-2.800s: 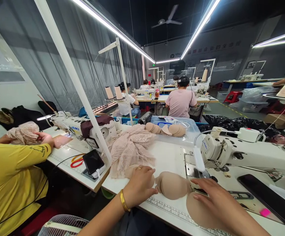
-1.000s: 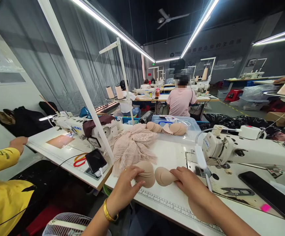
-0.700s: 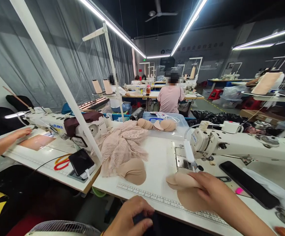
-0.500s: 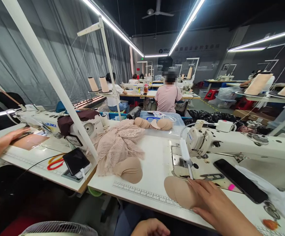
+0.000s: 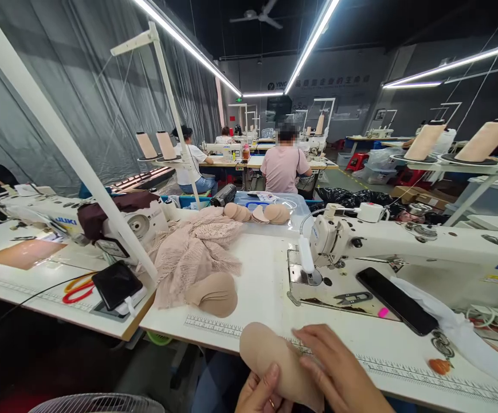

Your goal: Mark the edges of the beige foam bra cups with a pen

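A small stack of beige oval foam pads [image 5: 274, 361] is held over the front edge of the white sewing table. My left hand [image 5: 263, 390] grips it from below, thumb pressed on the upper face. At its right side my right hand [image 5: 338, 367] has its fingers around the edge; some fingertips are hidden. Another fanned stack of beige pads [image 5: 216, 295] lies on the table to the left, beside crumpled beige lace fabric [image 5: 199, 241]. The sewing machine [image 5: 330, 235] stands beyond my right hand, its needle area behind a white fitting.
Thread snips [image 5: 352, 297], a black phone [image 5: 397, 301] and white cloth [image 5: 476, 338] lie on the right. More pads [image 5: 277, 213] rest on a clear plastic bin [image 5: 304, 201]. Left stands another machine [image 5: 59, 212] with red-orange scissors [image 5: 79, 288]. Co-workers sit ahead.
The pads have left the table by the machine and moved left and toward me, into both hands. My left hand has risen to grip them. The neighbour's hand at far left is gone from view.
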{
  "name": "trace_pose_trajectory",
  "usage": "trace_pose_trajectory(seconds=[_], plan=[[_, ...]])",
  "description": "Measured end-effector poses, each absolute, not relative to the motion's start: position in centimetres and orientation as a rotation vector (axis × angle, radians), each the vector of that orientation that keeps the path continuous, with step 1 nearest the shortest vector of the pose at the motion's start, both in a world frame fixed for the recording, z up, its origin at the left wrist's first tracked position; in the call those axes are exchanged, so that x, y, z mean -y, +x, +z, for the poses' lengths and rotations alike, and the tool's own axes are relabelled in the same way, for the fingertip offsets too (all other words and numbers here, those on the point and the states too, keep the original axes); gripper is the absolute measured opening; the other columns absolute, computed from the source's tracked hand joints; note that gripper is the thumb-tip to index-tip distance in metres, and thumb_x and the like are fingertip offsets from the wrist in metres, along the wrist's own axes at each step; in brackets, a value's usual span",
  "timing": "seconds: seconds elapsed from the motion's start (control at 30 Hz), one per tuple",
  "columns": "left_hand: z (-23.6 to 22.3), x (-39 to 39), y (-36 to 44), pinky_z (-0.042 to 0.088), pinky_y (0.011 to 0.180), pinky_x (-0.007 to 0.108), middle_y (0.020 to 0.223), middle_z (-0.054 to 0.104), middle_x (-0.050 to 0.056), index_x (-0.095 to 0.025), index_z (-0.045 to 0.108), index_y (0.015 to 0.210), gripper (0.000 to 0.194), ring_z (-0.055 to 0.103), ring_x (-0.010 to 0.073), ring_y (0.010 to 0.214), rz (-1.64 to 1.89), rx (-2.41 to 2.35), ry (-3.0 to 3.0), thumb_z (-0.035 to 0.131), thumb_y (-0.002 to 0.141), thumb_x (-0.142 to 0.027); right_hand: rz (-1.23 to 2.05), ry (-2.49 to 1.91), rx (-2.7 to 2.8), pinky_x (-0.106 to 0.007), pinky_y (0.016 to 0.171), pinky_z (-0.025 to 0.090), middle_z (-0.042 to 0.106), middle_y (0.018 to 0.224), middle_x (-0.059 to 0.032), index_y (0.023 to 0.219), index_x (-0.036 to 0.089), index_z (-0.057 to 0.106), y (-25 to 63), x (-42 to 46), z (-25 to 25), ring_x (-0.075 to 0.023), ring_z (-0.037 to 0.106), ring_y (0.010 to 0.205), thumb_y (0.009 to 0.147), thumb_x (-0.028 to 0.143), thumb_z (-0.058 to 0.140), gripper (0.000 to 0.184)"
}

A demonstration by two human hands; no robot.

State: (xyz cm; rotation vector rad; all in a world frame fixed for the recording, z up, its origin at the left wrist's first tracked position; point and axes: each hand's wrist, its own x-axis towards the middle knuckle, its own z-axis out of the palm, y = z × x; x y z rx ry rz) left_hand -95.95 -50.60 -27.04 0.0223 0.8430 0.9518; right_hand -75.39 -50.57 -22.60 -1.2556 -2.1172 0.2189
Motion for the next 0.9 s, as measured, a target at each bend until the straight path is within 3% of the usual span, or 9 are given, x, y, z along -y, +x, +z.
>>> trace_pose_trajectory(seconds=[0.13,0.3,0.43,0.53,0.63,0.77,0.9], plan=[[-26.2,50.7,-95.9,0.061,0.090,0.035,0.107,0.084,0.008,-0.024,0.059,0.147,0.087,0.080,0.0270,0.098,0.926,-0.899,0.005,0.100,0.070,-0.027,0.113,-1.334,2.160,-0.039,0.087,0.061,0.066,0.109,-0.0106,0.132,0.021,0.063,-72.3,48.3,-22.3,-0.0250,0.065,0.101,0.114,0.026,0.044,0.027],[-25.1,51.2,-97.2,0.057,0.104,0.043,0.111,0.083,0.012,-0.021,0.057,0.150,0.094,0.077,0.0334,0.113,0.913,-0.778,0.196,0.100,0.068,-0.036,0.066,-1.452,2.231,-0.045,0.082,0.057,0.068,0.098,-0.0096,0.107,0.018,0.066,-70.8,46.1,-22.2,-0.0287,0.063,0.090,0.110,0.026,0.053,0.016],[-23.1,50.7,-99.9,0.052,0.108,0.048,0.117,0.080,0.018,-0.015,0.068,0.138,0.076,0.073,0.0382,0.119,0.847,-0.670,0.438,0.097,0.071,-0.037,0.016,-1.501,2.260,-0.052,0.079,0.055,0.070,0.102,-0.0129,0.105,0.020,0.068,-68.3,47.3,-23.3,-0.0370,0.066,0.092,0.103,0.030,0.065,0.011],[-21.4,50.1,-101.3,0.050,0.110,0.047,0.122,0.077,0.017,-0.017,0.070,0.136,0.072,0.070,0.0372,0.123,0.817,-0.556,0.603,0.096,0.072,-0.036,-0.034,-1.479,2.253,-0.046,0.070,0.056,0.069,0.090,-0.0112,0.102,0.020,0.070,-66.2,48.7,-24.4,-0.0340,0.069,0.080,0.101,0.019,0.052,0.018],[-20.3,49.9,-101.6,0.050,0.107,0.045,0.120,0.077,0.016,-0.017,0.069,0.137,0.072,0.072,0.0357,0.119,0.724,-0.486,0.619,0.093,0.071,-0.032,-0.103,-1.425,2.103,-0.041,0.067,0.057,0.070,0.094,-0.0108,0.115,0.023,0.070,-66.2,50.2,-23.0,-0.0307,0.070,0.081,0.106,0.027,0.048,0.024],[-19.7,50.4,-100.8,0.055,0.094,0.038,0.110,0.079,0.013,-0.016,0.071,0.133,0.070,0.076,0.0328,0.107,0.603,-0.394,0.492,0.089,0.066,-0.024,0.344,-1.421,1.617,-0.033,0.063,0.059,0.069,0.099,-0.0076,0.100,0.028,0.066,-70.1,52.8,-19.1,-0.0244,0.071,0.080,0.106,0.048,0.060,0.022],[-19.6,51.2,-99.9,0.054,0.084,0.028,0.109,0.080,0.012,-0.015,0.070,0.134,0.072,0.077,0.0269,0.100,0.505,-0.365,0.418,0.084,0.063,-0.020,0.863,-1.173,0.823,-0.034,0.070,0.062,0.065,0.071,0.0013,0.104,0.029,0.064,-76.1,54.2,-19.3,-0.0212,0.071,0.070,0.102,0.055,0.068,0.026]])
